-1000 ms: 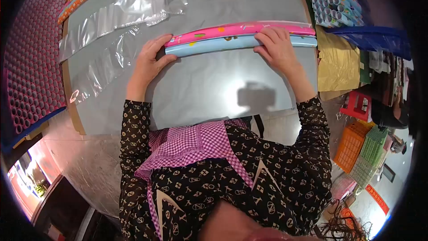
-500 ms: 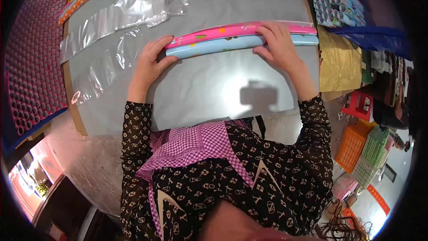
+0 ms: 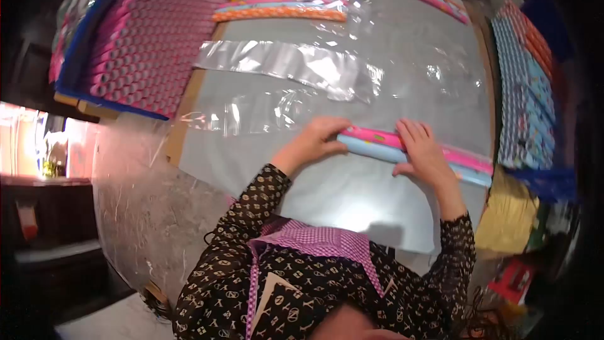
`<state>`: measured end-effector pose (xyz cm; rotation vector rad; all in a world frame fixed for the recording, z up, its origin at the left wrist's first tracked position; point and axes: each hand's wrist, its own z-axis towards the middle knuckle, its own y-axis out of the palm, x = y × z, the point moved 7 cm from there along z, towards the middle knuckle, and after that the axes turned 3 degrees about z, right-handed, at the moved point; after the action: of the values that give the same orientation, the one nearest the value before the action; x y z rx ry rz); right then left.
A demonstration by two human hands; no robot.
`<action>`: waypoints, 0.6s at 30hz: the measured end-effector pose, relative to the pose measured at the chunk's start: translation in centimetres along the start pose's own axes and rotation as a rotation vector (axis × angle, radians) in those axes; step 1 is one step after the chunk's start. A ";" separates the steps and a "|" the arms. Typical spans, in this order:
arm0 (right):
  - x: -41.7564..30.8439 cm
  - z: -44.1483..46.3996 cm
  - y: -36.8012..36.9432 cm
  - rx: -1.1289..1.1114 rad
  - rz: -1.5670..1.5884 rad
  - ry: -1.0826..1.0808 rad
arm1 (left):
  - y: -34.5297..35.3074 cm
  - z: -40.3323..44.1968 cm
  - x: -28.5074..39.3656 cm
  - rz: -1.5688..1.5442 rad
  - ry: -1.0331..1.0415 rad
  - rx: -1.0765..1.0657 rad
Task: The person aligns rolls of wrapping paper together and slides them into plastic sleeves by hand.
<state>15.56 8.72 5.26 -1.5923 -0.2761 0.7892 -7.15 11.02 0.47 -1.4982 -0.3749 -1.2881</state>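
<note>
So the left hand (image 3: pixel 319 140) has its grip pinching the left ends of a glossy pink printed roll (image 3: pixel 375 136) and a light-blue roll (image 3: pixel 371 149) on the grey-covered table (image 3: pixel 352 195); the right hand's (image 3: pixel 425 156) grip is curled over both.

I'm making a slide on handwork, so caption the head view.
Left hand and right hand on a pink roll and a blue roll, side by side on a grey table.

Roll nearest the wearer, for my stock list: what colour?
The roll is light blue; head view.
</note>
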 end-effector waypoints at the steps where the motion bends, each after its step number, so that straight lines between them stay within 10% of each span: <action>1: -0.3 0.1 0.1 0.016 -0.006 -0.042 | 0.3 0.0 -0.9 0.039 0.066 0.010; 18: 0.1 -0.6 2.2 -0.098 0.097 0.125 | 0.0 -0.2 0.0 0.023 -0.007 -0.021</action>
<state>15.47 7.87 3.08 -1.7506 -0.1500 0.7555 -7.21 10.84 0.46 -1.5205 -0.3491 -1.2729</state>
